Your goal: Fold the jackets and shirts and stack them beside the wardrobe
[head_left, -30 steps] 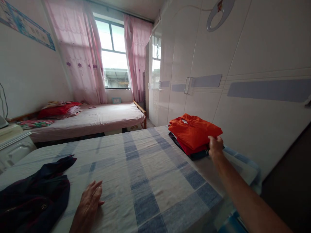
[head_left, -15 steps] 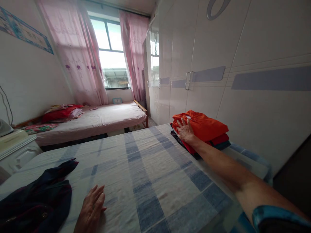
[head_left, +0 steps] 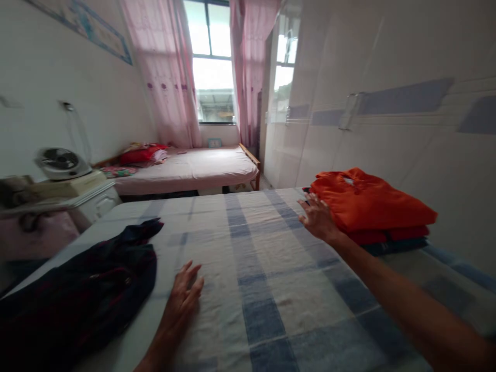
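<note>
My right hand is beside the left edge of a stack of folded clothes, fingers spread. On top of the stack lies a folded orange garment, with a red one and a dark teal one under it. Whether the hand still touches the stack I cannot tell. Over the checked bedsheet my left hand hovers or rests with its fingers apart, holding nothing. To its left a dark navy garment with thin red lines lies crumpled on the bed.
A second bed with red bundled bedding stands by the window. At left, a small fan sits on a white cabinet. The tall white wardrobe runs along the right side.
The view has turned left, bringing the fan into sight. My right hand has come off the top of the orange garment to the stack's left side. My left hand has moved slightly forward.
</note>
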A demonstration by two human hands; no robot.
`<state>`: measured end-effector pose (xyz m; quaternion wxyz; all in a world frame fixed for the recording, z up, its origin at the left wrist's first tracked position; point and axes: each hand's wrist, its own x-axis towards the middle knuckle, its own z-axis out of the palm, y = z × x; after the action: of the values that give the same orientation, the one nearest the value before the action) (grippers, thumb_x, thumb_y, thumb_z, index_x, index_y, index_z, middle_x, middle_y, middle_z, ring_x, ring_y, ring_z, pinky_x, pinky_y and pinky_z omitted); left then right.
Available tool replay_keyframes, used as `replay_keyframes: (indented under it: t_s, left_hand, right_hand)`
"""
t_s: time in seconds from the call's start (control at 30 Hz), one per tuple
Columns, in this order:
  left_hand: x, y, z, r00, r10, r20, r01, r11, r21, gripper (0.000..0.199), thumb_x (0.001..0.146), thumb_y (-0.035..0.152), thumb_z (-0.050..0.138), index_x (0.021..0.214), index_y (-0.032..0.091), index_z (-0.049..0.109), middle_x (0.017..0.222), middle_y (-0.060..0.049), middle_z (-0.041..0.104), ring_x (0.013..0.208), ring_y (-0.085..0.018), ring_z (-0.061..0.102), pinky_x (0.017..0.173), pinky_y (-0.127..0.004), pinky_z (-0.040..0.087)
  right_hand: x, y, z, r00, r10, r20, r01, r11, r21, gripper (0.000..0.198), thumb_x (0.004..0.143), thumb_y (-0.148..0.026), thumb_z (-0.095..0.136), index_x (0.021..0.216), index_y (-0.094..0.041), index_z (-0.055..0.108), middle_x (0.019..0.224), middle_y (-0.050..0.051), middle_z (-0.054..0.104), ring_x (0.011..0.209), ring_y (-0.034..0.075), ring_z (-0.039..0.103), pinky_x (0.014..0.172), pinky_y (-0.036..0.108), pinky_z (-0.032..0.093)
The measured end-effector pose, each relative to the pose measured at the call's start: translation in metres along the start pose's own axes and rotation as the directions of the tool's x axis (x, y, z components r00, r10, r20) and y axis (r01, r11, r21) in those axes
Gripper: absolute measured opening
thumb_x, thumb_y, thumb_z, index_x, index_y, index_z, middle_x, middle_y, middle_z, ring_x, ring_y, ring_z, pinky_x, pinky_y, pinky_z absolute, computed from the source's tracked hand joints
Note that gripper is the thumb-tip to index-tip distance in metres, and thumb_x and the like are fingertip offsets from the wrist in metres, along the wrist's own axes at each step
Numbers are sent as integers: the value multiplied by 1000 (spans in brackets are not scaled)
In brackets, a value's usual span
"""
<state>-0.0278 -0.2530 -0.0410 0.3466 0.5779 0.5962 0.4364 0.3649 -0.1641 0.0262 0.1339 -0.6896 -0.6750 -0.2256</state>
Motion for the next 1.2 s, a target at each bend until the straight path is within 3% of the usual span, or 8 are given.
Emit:
replay_keyframes:
  t_s: [0.23, 0.47, 0.63, 0.77, 0.87, 0.97, 1.07, 1.2]
  left_hand:
    - [-6, 11, 0, 998, 41, -38, -43, 998, -36, 37, 84, 32, 49, 114, 14, 59, 144, -18, 37, 121, -27, 50, 83, -37, 52]
    - [-10, 23, -11, 985, 160, -64, -157, 986, 50, 25, 82, 25, 51, 100, 16, 65, 132, -14, 51, 121, -24, 49, 76, -30, 53]
    - [-10, 25, -61, 908, 339, -246, -254, 913, 321, 27, 86, 26, 46, 104, 17, 63, 133, -13, 51, 118, -22, 52, 81, -31, 51]
    - [-21, 6, -120, 792, 431, -432, -18, 724, 690, 37, 86, 36, 46, 112, 13, 60, 133, -16, 50, 125, -28, 44, 103, -42, 36]
    - [-37, -16, -153, 772, 354, -527, 230, 617, 752, 50, 81, 46, 52, 115, 11, 57, 122, -20, 55, 119, -35, 46, 101, -49, 33]
    - [-49, -33, -170, 770, 214, -601, 302, 706, 640, 36, 77, 42, 53, 97, 14, 63, 97, -15, 63, 100, -34, 55, 92, -48, 38]
    - [-50, -39, -179, 729, 180, -661, 275, 807, 523, 26, 77, 38, 49, 84, 16, 61, 85, -10, 61, 87, -28, 57, 85, -41, 43]
    - [-43, -16, -173, 647, 164, -745, 211, 900, 382, 28, 80, 42, 46, 89, 17, 56, 81, -4, 61, 74, -19, 58, 73, -31, 47]
  right_hand:
    - [-66, -73, 45, 975, -218, 30, 203, 944, 262, 44, 88, -38, 38, 123, -20, 57, 139, 12, 47, 130, 28, 39, 102, 47, 35]
    - [-65, -73, 56, 959, -282, 20, 259, 905, 338, 44, 89, -37, 33, 116, -16, 61, 127, 14, 58, 120, 25, 50, 102, 42, 38]
    - [-66, -73, 55, 960, -278, 36, 251, 912, 325, 46, 90, -38, 31, 119, -15, 59, 129, 13, 57, 121, 24, 50, 102, 41, 38]
    - [-66, -73, 56, 958, -286, 33, 261, 911, 318, 46, 89, -38, 31, 117, -16, 60, 128, 12, 58, 120, 24, 51, 102, 40, 38]
    - [-65, -72, 56, 958, -284, 23, 261, 907, 330, 46, 88, -38, 31, 116, -17, 61, 127, 12, 58, 118, 25, 52, 100, 42, 41]
    - [-64, -71, 57, 960, -279, 27, 254, 906, 338, 47, 88, -39, 31, 115, -17, 61, 126, 13, 59, 117, 26, 53, 98, 44, 42]
    - [-64, -71, 60, 961, -273, 34, 247, 910, 334, 47, 88, -40, 31, 116, -17, 61, 127, 12, 58, 119, 26, 52, 98, 43, 41]
    - [-65, -70, 64, 963, -270, 17, 249, 911, 329, 46, 88, -38, 32, 117, -18, 60, 128, 12, 58, 118, 25, 53, 99, 43, 41]
